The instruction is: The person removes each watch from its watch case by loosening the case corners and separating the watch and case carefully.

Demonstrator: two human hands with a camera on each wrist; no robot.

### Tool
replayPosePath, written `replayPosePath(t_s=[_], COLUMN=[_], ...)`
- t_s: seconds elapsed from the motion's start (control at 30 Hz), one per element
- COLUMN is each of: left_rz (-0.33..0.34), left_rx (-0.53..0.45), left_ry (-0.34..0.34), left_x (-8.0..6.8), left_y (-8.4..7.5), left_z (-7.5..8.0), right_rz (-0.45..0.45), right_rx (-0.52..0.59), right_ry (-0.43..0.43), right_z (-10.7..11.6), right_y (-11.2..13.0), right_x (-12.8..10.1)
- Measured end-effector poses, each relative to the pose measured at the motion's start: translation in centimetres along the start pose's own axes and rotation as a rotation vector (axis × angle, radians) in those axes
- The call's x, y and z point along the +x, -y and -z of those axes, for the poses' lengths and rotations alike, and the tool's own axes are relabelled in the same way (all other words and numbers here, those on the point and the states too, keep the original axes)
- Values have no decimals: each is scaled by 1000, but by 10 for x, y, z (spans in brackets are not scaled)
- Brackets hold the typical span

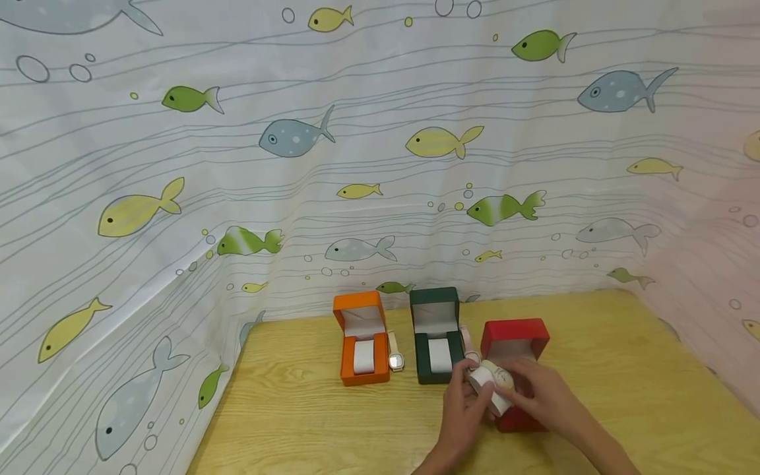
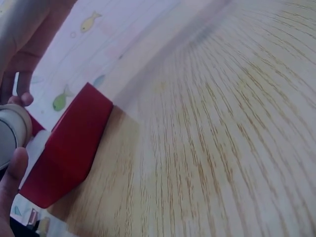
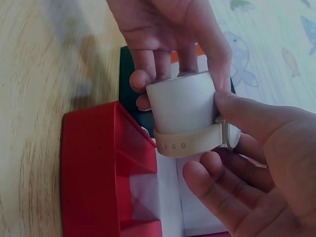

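My left hand (image 1: 460, 410) grips a white watch cushion (image 3: 182, 101), thumb on one side and curled fingers on the other. Around one end of the cushion runs the cream strap of a watch (image 3: 190, 142), a row of holes showing in it. From the other side my right hand (image 1: 545, 394) pinches this watch near its round case, the thumb up against the cushion. Both hands are over an open red watch box (image 1: 515, 330), whose lid stands up at the back. In the left wrist view the box's red outer wall (image 2: 74, 145) shows beside the fingers.
Left of the hands, an open dark green box (image 1: 435, 295) and an open orange box (image 1: 359, 300) each hold a white cushion. A watch with a pink strap (image 1: 466, 340) lies by the green box, a cream-strapped one (image 1: 395, 359) by the orange. A fish-print curtain hangs behind the table.
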State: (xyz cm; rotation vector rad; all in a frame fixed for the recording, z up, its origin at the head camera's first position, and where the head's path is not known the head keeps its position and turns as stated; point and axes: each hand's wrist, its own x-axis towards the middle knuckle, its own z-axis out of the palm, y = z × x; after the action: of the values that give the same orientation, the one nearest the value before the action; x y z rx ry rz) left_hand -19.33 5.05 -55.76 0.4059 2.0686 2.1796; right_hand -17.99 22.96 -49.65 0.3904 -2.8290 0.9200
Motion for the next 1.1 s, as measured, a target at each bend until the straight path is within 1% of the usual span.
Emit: replayPosePath(t_s=[0.17,0.27,0.4,0.53,0.6,0.7,0.77,0.93,1.03,1.1], left_rz=[-15,-31,-70,-114,-140,-150,-138,-88,-87,-100], left_rx=[14,31,44,46,74,131,154,140,126,121], left_ry=[-25,-48,-83,-109,-123,-132,-126,-73,-33,0], left_x=[0,-1,-1,-1,-2,-3,-3,-1,0,-1], left_y=[1,1,3,3,4,4,4,4,5,6], left_z=[0,-1,-1,-1,-1,1,1,2,2,2], right_rz=[-49,-56,-51,-88,-117,-157,-179,-199,-192,-191], right_rx=[32,41,42,67,78,86,89,81,73,62], right_ry=[14,4,-18,-6,2,17,26,23,1,-16], right_z=[-2,-2,-3,-2,-1,-1,-1,0,0,0], right_y=[1,1,3,6,7,8,7,5,3,2], right_x=[1,0,-1,-1,0,0,-1,-1,-1,-2])
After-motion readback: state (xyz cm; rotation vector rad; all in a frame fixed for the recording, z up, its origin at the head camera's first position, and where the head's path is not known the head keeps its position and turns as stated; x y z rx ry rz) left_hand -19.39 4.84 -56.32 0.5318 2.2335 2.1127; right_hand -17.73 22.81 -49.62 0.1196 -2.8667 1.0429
